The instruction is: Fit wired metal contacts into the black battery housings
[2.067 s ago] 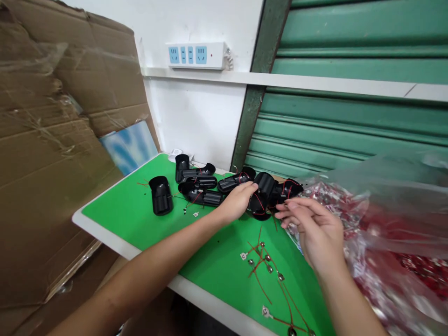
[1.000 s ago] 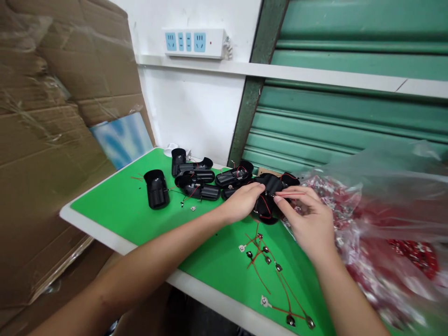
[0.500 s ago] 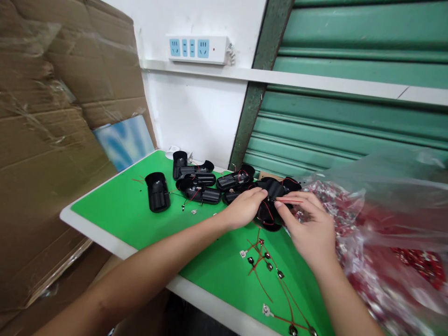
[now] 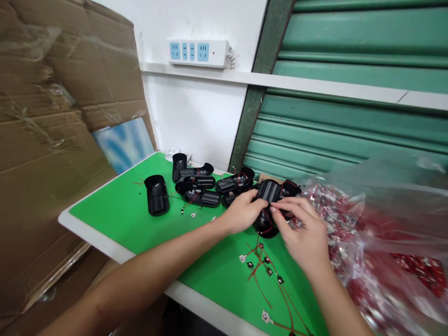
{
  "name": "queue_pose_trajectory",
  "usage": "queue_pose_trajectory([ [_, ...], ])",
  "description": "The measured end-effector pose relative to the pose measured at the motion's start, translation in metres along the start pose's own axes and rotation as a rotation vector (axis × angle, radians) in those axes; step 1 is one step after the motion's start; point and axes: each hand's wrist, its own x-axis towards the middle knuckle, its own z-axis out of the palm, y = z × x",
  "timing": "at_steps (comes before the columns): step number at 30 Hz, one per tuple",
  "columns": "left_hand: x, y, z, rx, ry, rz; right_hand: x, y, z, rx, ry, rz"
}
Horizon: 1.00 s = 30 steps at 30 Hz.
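My left hand [image 4: 245,212] is closed on a black plastic housing [image 4: 269,190] with a ribbed body and a rounded, cup-like end. A red wire [image 4: 269,230] curves across the cup of that housing. Close beside the left fingertips, my right hand [image 4: 306,231] pinches thumb and forefinger together on a thin red wire at the housing's middle. Its far end is hidden by the fingers. Below the hands, small metal contact tabs [image 4: 266,316] with red wires lie loosely crossed on the green mat [image 4: 206,266].
Several more black housings [image 4: 157,195] with wires lie along the table's back. A clear plastic bag [image 4: 371,233] of red and silver parts bulges at right. Cardboard [image 4: 70,140] stands at left; a power strip [image 4: 198,52] hangs on the wall behind.
My right fingertips have moved left and slightly down, closer to the housing; the wire that stuck out across those fingers is now mostly hidden. The held housing has tilted, showing more of its ribbed side.
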Motion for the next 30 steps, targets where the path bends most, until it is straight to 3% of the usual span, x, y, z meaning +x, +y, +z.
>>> queue_pose_trajectory([
  [3,-0.002,-0.001,0.0,0.013,-0.012,0.047,-0.001,0.0,0.0,0.084,-0.02,0.056],
  [10,-0.008,0.0,0.0,0.128,-0.121,0.218,-0.008,-0.001,0.009,0.353,-0.012,0.423],
  [21,-0.012,0.004,-0.001,0.213,-0.119,0.245,-0.013,-0.005,0.008,0.314,-0.12,0.446],
  [30,-0.013,-0.001,-0.001,0.341,-0.136,0.27,-0.013,-0.009,0.01,0.362,-0.101,0.472],
])
